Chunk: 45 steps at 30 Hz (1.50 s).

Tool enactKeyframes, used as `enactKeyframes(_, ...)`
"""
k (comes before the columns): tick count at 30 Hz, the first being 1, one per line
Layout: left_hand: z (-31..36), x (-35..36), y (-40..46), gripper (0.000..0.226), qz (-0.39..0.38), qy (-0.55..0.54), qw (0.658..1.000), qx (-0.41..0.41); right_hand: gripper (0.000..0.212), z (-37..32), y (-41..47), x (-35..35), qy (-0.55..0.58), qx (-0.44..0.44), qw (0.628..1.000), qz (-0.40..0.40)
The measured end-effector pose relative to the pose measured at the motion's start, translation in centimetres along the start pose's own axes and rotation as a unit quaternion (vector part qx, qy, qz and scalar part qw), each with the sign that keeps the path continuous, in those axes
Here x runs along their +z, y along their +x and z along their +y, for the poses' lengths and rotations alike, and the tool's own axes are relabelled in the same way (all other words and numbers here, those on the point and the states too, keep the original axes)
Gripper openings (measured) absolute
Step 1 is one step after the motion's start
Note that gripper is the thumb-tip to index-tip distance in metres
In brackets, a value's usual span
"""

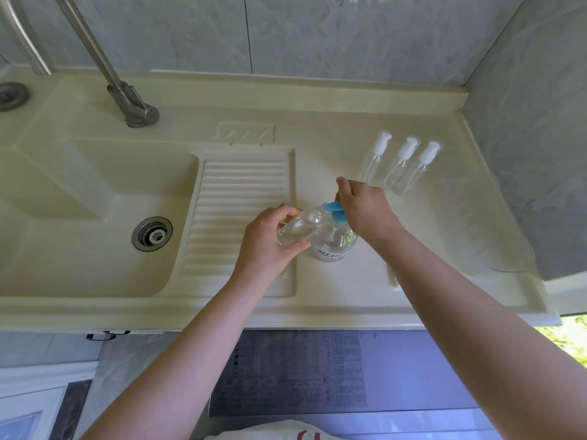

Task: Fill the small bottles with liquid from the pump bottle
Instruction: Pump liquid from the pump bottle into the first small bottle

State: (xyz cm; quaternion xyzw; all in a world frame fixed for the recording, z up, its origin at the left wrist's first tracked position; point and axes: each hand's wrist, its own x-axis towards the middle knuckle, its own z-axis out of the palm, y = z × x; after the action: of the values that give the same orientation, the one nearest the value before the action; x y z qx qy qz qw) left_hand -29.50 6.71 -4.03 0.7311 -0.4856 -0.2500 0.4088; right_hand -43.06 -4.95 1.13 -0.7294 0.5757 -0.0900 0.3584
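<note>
A clear pump bottle [335, 246] with a blue pump head [336, 211] stands on the cream counter, right of the ribbed drainboard. My right hand [362, 208] rests on top of the blue pump head, fingers bent over it. My left hand [270, 239] grips a small clear bottle [301, 228], tilted, its open mouth held up against the blue spout. Three small clear bottles [401, 166] with white caps stand in a row at the back right of the counter.
A cream sink basin [79, 217] with a metal drain [152, 234] lies to the left. A steel faucet [127, 100] rises behind it. The ribbed drainboard [241, 214] sits between basin and bottles. Grey tiled walls close the back and right.
</note>
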Motion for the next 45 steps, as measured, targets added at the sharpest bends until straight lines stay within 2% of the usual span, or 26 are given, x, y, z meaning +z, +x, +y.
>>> enactKeyframes(1, 0.0, 0.0, 0.0, 0.039, 0.001, 0.001, 1.000, 0.002, 0.036, -0.1, -0.1, 0.1, 0.016, -0.004, 1.000, -0.001)
enactKeyframes(4, 0.0, -0.1, 0.1, 0.039, 0.003, 0.004, 1.000, 0.005, 0.057, -0.2, -0.1, -0.7, 0.034, -0.010, 0.999, -0.014)
enactKeyframes(8, 0.1, -0.1, 0.1, 0.039, 0.008, 0.000, 1.000, 0.007, 0.056, -0.1, -0.1, -1.3, 0.023, 0.007, 0.999, -0.030)
enactKeyframes(11, 0.1, 0.0, 0.0, 0.040, 0.008, -0.002, 1.000, 0.006, 0.060, 0.4, -0.1, -0.7, 0.015, -0.033, 0.999, -0.007)
enactKeyframes(15, 0.0, 0.1, 0.1, 0.040, 0.008, -0.003, 1.000, 0.006, 0.054, 0.4, -0.4, 0.1, 0.017, -0.065, 0.997, 0.027)
enactKeyframes(24, 0.3, -0.1, 0.1, 0.039, 0.010, -0.010, 1.000, 0.008, 0.062, 0.4, -0.3, -0.7, 0.049, -0.004, 0.999, -0.001)
enactKeyframes(31, 0.0, 0.1, 0.1, 0.039, 0.001, 0.000, 1.000, 0.009, 0.054, 0.2, -0.5, 0.0, 0.022, -0.068, 0.997, 0.020)
enactKeyframes(35, 0.2, 0.1, 0.1, 0.039, -0.001, -0.003, 1.000, 0.008, 0.061, 0.3, -0.5, -0.3, 0.070, -0.022, 0.997, 0.013)
enactKeyframes(39, 0.2, -0.2, 0.1, 0.039, 0.003, -0.010, 1.000, 0.004, 0.068, 0.4, -0.2, -0.9, 0.062, 0.006, 0.998, -0.018)
enactKeyframes(42, 0.3, -0.2, 0.1, 0.039, -0.001, -0.013, 1.000, 0.003, 0.059, 0.4, -0.1, -0.9, 0.056, 0.008, 0.998, -0.026)
enactKeyframes(45, 0.2, 0.0, 0.0, 0.039, -0.005, -0.013, 1.000, 0.001, 0.046, 0.3, -0.1, -0.4, 0.022, -0.028, 0.999, -0.011)
